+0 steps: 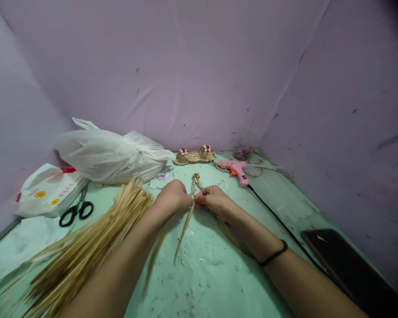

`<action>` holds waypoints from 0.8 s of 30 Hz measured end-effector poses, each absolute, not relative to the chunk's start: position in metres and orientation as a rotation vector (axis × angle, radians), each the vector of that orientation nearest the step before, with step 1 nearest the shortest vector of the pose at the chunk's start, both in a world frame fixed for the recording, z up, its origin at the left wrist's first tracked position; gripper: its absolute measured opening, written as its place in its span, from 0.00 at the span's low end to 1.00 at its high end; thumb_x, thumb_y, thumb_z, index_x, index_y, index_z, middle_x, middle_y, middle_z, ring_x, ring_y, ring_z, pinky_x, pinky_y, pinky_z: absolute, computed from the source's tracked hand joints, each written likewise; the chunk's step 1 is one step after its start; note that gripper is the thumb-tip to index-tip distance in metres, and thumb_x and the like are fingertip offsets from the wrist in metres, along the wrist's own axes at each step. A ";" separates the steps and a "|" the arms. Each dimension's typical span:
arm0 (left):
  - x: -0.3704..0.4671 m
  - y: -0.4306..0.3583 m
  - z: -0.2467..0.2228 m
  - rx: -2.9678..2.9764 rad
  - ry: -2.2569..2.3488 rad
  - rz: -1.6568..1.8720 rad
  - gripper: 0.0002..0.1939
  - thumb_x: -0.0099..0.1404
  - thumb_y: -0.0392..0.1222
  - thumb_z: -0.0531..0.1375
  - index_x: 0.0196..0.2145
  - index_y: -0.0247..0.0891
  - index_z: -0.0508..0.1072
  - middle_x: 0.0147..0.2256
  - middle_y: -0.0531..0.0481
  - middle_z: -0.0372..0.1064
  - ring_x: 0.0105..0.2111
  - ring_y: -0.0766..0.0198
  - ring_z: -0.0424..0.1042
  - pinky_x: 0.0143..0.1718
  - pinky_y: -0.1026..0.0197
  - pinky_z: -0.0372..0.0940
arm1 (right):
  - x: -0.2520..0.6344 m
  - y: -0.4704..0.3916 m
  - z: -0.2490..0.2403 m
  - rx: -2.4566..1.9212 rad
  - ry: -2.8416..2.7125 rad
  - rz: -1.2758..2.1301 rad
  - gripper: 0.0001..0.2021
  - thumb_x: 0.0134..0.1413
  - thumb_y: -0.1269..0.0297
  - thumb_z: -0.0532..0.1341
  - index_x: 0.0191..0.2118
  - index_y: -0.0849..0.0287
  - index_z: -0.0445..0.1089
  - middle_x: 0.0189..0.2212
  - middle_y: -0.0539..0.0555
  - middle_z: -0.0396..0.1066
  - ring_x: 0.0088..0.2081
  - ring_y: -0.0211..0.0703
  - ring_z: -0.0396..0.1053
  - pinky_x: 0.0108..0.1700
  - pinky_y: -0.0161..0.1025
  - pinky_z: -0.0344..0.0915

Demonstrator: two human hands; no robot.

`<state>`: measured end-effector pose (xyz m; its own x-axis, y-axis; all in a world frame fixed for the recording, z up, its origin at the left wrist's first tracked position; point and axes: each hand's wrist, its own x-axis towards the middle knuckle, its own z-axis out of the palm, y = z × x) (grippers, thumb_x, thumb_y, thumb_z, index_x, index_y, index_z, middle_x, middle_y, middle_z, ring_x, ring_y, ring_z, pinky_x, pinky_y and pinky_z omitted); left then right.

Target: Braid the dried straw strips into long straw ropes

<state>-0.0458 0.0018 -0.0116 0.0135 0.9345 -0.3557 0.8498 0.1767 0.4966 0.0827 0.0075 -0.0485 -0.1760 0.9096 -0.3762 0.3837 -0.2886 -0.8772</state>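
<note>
Between my two hands a thin straw braid (194, 185) runs up to a small loop at its far end. My left hand (173, 197) is closed, its fingertips pinching the braid's lower end from the left. From the other side my right hand (216, 201) pinches at the same spot, thumb and forefinger pressed together. Loose straw strands (185, 233) trail from the pinch toward me; others pass beneath both hands. A large bundle of dry straw (96, 247) lies left of my left forearm.
Scissors with black handles (76, 213), a white box (51, 190) and a tied plastic bag (116, 152) are at left. Against the wall sits a woven straw piece (194, 157) with red-and-white flowers. A pink glue gun (237, 170) with a black cord and a dark phone (348, 265) lie right.
</note>
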 end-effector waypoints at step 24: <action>-0.038 0.001 -0.026 1.059 1.452 0.478 0.06 0.48 0.31 0.53 0.17 0.31 0.66 0.10 0.54 0.56 0.09 0.73 0.54 0.12 0.69 0.50 | 0.090 0.012 -0.054 -1.226 -1.553 1.619 0.03 0.39 0.72 0.55 0.20 0.64 0.63 0.14 0.47 0.62 0.16 0.27 0.54 0.20 0.28 0.49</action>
